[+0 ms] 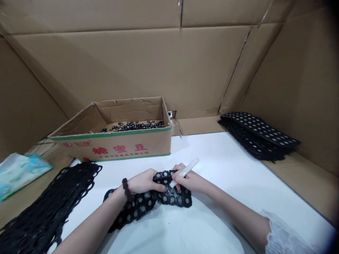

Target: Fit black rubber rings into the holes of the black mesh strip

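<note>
In the middle of the white table lies a black rubber sheet with rows of round pale spots (143, 207), bent near its centre. My left hand (144, 181) is closed on the sheet's upper edge, thumb lying on top; a dark band circles that wrist. My right hand (184, 178) is wrapped around a white pen-like stick (189, 167), whose lower tip meets the sheet just right of my left thumb. The fingers under the sheet are hidden.
An open cardboard box (132, 144) holding many small black rings (135, 126) stands behind. Black perforated sheets (39, 208) are piled at left beside a tissue pack (23, 173). More spotted black sheets (256, 135) are stacked at right. Cardboard walls (127, 63) enclose the table (217, 155).
</note>
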`<state>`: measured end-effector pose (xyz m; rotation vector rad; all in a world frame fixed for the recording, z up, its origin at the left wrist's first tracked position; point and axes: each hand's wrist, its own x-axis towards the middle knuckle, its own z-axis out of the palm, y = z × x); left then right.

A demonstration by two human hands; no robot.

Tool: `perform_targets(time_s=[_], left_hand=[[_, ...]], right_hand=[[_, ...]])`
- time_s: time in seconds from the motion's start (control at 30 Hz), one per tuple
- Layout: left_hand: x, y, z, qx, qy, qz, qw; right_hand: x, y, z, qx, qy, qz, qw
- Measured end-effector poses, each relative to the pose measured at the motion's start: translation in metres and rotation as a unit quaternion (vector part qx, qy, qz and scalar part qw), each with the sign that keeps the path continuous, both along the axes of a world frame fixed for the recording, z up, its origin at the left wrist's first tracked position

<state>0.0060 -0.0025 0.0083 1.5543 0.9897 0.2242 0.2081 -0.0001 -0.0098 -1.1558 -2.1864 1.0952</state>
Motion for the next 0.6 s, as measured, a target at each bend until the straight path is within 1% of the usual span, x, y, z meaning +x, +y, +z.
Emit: perform_targets(time_s=[0.1, 0.17, 0.23, 0.3, 0.4, 0.47, 0.6], left_hand=[[0.000, -0.001, -0.003, -0.021, -0.044, 0.039, 0.998], [0.000, -0.001, -0.004, -0.019, -0.051, 0.057, 0.997], [0.002, -0.002, -0.004, -0.007, -0.059, 0.063, 0.996], [0.004, -0.002, -0.002, 0.015, -0.071, 0.064, 0.995], [0.007, -0.004, 0.000, 0.051, -0.083, 0.060, 0.993], [0.008, -0.005, 0.000, 0.056, -0.077, 0.052, 0.994], [0.006, -0.004, -0.001, 0.040, -0.009, 0.020, 0.999]], right_hand=[[0.004, 0.001, 0.002, -0.021, 0.028, 0.003, 0.999], [0.008, -0.001, 0.004, -0.059, 0.051, 0.002, 0.997], [0.010, -0.006, 0.005, -0.103, 0.061, 0.005, 0.993], [0.011, -0.010, 0.004, -0.130, 0.060, -0.001, 0.990], [0.007, -0.013, 0.002, -0.157, 0.062, -0.034, 0.985], [0.005, -0.014, 0.000, -0.154, 0.062, -0.051, 0.985], [0.001, -0.016, -0.001, -0.081, 0.041, -0.079, 0.993]])
